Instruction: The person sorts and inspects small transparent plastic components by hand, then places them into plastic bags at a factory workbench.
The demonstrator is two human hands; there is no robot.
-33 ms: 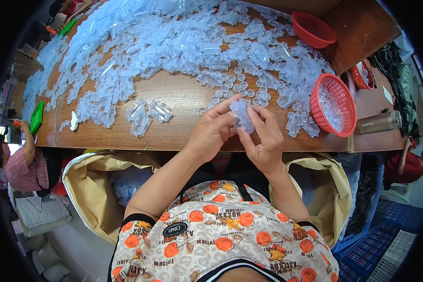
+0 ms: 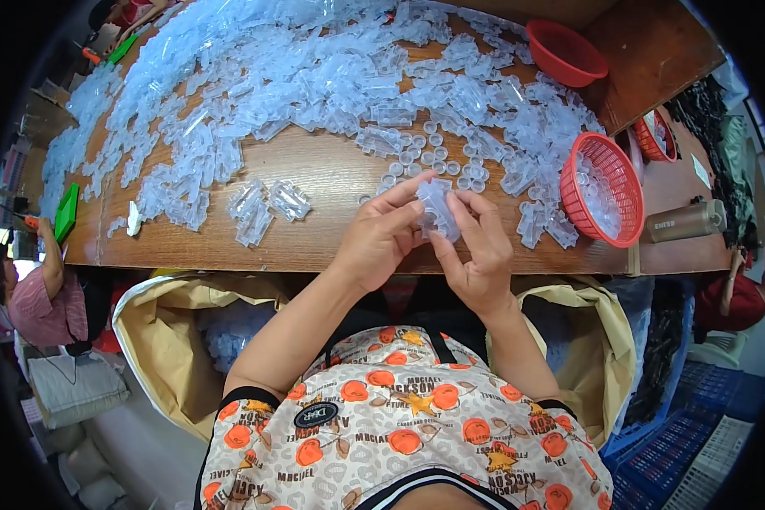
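Above the table's near edge, my left hand (image 2: 386, 228) and my right hand (image 2: 478, 242) pinch a clear plastic piece (image 2: 436, 208) between thumbs and fingers. The fingers partly cover it, so its full shape is hidden. Just beyond my hands lie several small round clear caps (image 2: 438, 154), some close together. A few clear rectangular plastic pieces (image 2: 252, 212) lie in a group to the left of my left hand. Behind them a wide heap of similar clear pieces (image 2: 314, 85) spreads over the wooden table (image 2: 306, 161).
A red basket (image 2: 574, 204) with small clear parts stands at the right, near a grey-brown bottle (image 2: 687, 221). Farther back is a red bowl (image 2: 561, 55). Paper-lined sacks (image 2: 157, 331) hang open below the table edge. At the far left sits another person (image 2: 47, 297).
My left thumb and fingers have shifted very slightly on the clear plastic piece. All else looks the same.
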